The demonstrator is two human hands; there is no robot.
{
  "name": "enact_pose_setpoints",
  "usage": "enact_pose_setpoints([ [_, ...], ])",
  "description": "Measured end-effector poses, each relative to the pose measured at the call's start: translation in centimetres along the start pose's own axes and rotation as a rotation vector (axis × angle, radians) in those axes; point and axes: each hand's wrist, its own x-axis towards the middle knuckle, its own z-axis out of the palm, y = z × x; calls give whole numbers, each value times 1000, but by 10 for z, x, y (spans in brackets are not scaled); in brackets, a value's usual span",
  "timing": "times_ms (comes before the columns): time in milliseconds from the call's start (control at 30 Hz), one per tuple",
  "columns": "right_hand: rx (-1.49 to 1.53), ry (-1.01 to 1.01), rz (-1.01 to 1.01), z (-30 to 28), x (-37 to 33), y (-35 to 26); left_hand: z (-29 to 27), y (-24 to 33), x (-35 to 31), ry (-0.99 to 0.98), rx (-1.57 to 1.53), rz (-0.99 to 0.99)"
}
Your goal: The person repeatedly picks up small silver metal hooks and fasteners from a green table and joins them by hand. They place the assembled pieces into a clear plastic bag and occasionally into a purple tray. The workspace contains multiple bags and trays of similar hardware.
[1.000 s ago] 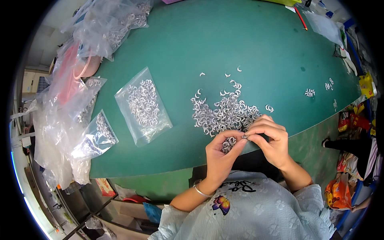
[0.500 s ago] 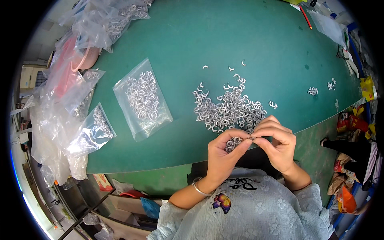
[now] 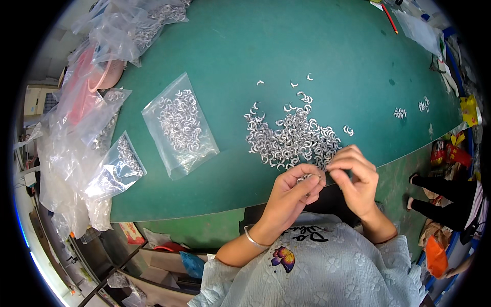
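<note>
Left hand curled round crescent pieces, right hand (now apart) half-curled, its hold unclear

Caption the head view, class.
Left hand holding silvery crescent pieces, right hand alongside, near their heap on a green table.

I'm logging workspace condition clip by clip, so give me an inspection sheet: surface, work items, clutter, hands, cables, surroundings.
Surface: smooth dark-green tabletop, a few dark spots.
Work items: central heap of silver crescent-shaped metallic pieces; left of it, flat clear plastic bag of similar pieces; two small silver clusters at right.
Clutter: crumpled clear plastic bags and pink plastic container at left; red pencil-like stick upper right.
Hands: left hand cups several pieces; right hand close beside it, contents unclear.
Cables: nothing seen.
Surroundings: person in black trousers and orange bag at right.
</note>
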Motion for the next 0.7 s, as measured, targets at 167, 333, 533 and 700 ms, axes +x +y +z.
enact_pose_setpoints([
  [167, -386, -28, -3, -10, 4, 4, -2, 3, -1, 10, -100, 28],
  [333, -516, -78, -161, -2, -3, 26, -8, -2, -2, -9, -19, 102],
  [533, -438, 44, -196, 2, 2, 37, -4, -3, -3, 56, 54, 99],
  [700, -422, 78, -77, 2, 6, 29, -6, -4, -4, 92, 90, 44],
])
